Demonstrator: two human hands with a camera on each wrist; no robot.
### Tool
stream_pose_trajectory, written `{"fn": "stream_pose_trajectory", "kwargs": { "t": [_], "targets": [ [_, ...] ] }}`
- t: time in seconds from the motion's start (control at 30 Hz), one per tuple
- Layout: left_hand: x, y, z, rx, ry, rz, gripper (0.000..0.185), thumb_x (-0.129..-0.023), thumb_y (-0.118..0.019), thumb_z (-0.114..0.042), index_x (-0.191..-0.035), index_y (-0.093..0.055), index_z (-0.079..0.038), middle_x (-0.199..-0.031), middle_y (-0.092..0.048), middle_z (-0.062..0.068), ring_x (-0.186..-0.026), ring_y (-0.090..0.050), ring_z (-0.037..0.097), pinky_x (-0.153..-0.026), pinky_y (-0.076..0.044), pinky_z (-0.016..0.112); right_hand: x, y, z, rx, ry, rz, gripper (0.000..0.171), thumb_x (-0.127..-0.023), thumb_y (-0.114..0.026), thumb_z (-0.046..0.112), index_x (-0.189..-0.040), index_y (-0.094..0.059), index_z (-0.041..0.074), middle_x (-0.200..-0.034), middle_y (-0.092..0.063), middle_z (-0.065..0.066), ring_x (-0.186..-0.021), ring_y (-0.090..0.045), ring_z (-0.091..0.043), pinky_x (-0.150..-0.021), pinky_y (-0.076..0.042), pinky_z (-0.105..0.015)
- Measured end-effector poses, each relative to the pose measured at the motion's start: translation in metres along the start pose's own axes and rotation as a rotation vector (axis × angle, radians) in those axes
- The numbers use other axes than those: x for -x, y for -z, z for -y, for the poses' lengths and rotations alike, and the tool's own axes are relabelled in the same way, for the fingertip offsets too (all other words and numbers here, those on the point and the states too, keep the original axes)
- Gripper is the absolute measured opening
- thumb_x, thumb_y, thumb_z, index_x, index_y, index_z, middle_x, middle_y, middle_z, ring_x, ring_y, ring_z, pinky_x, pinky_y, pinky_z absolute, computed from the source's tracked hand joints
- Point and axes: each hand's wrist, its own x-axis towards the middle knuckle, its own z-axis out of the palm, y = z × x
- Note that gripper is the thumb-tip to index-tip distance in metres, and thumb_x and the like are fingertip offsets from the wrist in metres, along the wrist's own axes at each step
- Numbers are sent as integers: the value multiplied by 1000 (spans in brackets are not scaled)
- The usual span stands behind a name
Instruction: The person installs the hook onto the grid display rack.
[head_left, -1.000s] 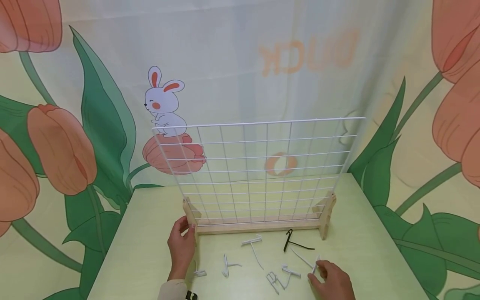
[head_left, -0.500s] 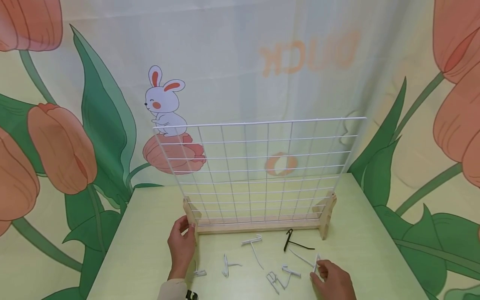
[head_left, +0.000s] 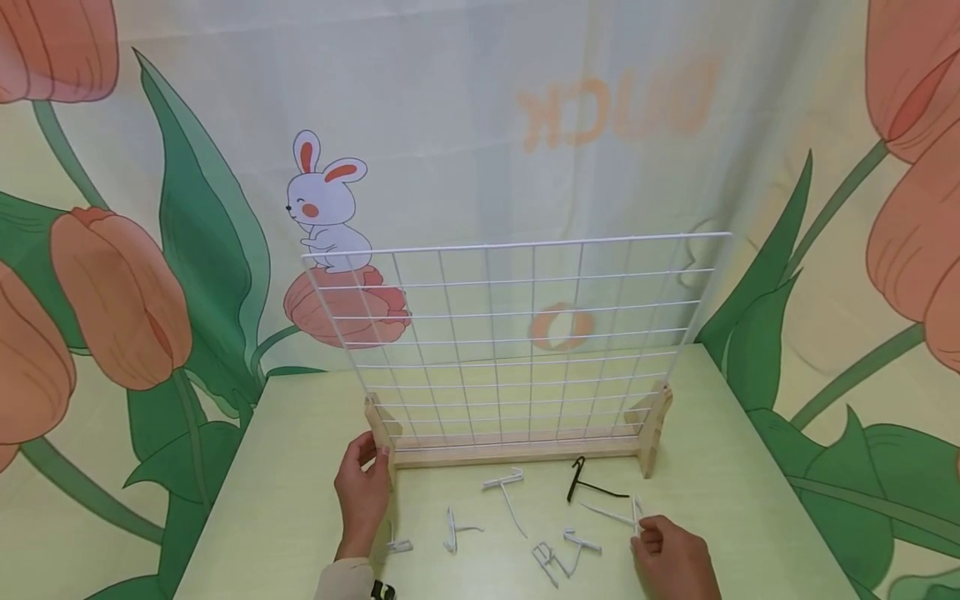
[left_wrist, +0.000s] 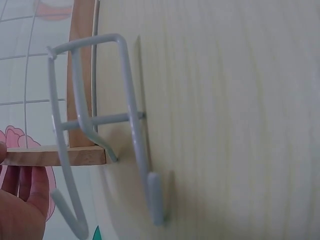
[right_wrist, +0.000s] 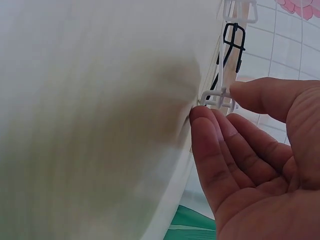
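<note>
A white wire grid panel (head_left: 517,333) stands upright in a wooden base (head_left: 517,454) on the pale green table (head_left: 300,500). My left hand (head_left: 363,492) holds the base's left foot (head_left: 381,437) between thumb and fingers; the left wrist view shows that foot (left_wrist: 55,155), my fingers (left_wrist: 22,192) and a white hook (left_wrist: 100,130) lying close by. My right hand (head_left: 671,554) pinches the back end of a white wire hook (head_left: 636,515) at the table's front right. In the right wrist view, thumb and forefinger meet on that hook (right_wrist: 218,97).
Several loose white hooks (head_left: 510,496) lie on the table before the base, and a black hook (head_left: 588,483) lies by the right foot (head_left: 651,433). The black hook (right_wrist: 230,42) also shows beyond my right hand. A printed flower-and-rabbit curtain hangs behind.
My right hand has shifted a little right and tipped the white hook's end up off the table. The left hand and the panel have stayed still.
</note>
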Motion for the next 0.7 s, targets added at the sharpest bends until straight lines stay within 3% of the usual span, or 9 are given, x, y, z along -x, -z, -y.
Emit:
{"fn": "stream_pose_trajectory", "kwargs": {
  "t": [0.7],
  "targets": [
    [2, -1, 1, 8, 4, -3, 32, -102, -69, -11, -134, -64, -10, -126, -71, 12, -119, -69, 28, -81, -48, 2, -9, 9, -10, 7, -56, 0, 17, -93, -75, 5, -110, -76, 3, -86, -74, 0, -75, -65, -14, -68, -56, -35]
  ]
}}
